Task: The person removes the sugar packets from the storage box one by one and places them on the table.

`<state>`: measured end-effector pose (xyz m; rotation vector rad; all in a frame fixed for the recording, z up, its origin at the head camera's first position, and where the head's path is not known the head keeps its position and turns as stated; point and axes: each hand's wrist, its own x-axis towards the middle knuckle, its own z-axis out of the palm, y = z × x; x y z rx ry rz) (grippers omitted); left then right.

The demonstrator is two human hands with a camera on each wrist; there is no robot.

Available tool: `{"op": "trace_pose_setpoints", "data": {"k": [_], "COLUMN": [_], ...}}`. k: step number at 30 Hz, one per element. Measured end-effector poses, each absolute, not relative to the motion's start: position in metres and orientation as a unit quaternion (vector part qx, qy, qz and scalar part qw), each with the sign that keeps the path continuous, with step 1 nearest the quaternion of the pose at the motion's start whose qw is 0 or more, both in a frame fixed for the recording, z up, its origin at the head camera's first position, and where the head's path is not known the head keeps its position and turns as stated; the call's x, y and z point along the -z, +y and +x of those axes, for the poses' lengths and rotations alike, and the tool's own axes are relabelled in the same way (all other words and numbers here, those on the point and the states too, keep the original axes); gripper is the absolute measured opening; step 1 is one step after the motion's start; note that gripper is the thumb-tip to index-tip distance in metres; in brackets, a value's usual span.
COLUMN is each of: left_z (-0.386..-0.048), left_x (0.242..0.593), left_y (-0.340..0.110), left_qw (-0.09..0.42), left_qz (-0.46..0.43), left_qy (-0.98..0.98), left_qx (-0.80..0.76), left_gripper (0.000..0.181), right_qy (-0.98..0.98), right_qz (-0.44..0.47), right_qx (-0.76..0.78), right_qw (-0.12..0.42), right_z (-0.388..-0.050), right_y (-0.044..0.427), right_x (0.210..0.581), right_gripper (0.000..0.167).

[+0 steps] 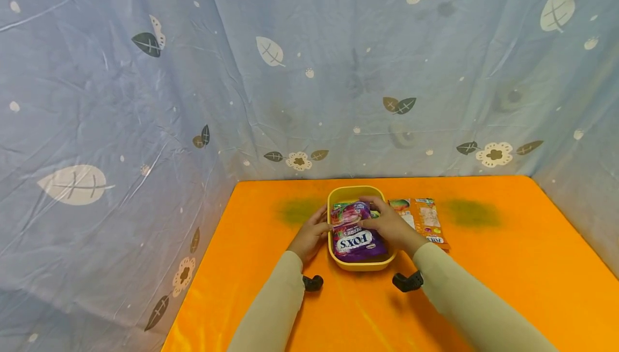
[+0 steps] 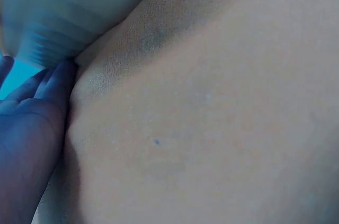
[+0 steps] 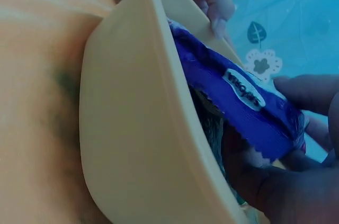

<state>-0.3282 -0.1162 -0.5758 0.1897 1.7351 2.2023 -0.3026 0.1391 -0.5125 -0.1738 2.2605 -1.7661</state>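
In the head view, a purple candy bag (image 1: 351,239) marked FOX'S and BERRIES lies tilted in a yellow plastic container (image 1: 362,267). My right hand (image 1: 390,227) reaches over the right rim and pinches the bag's edge between thumb and fingers; the right wrist view shows this purple bag (image 3: 233,89) raised partly above the rim. Along the container's left side rests my left hand (image 1: 309,236). Its fingers lie straight against the outer wall (image 2: 201,128) in the left wrist view, with the thumb near the rim. Green packaging shows partly beneath the purple bag.
Right of the container, orange candy bags (image 1: 429,220) lie flat on the orange-covered table (image 1: 508,266), partly hidden by my right hand. Patterned blue-grey curtains (image 1: 338,99) stand behind the table and at both sides.
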Motion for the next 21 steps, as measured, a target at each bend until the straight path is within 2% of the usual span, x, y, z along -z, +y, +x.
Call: {"op": "trace_pose_setpoints", "data": {"k": [13,21], "left_z": [-0.3287,-0.3292], "left_x": [0.5789,0.5774], "left_y": [-0.1155,-0.1157], "left_qw": [0.162,0.166], "left_qz": [0.064,0.056], "left_qy": [0.608,0.611], "left_qx": [-0.775,-0.772], "left_gripper": [0.081,0.081], "right_qy": [0.78,0.79], "right_qz": [-0.067,-0.066], "right_qx": [0.603,0.595], "right_qw": [0.153,0.131], "right_z": [-0.3011,-0.2988], "right_y": [0.1411,0.1392], "right_x": [0.5143,0.5141], "right_gripper": [0.08,0.073]}}
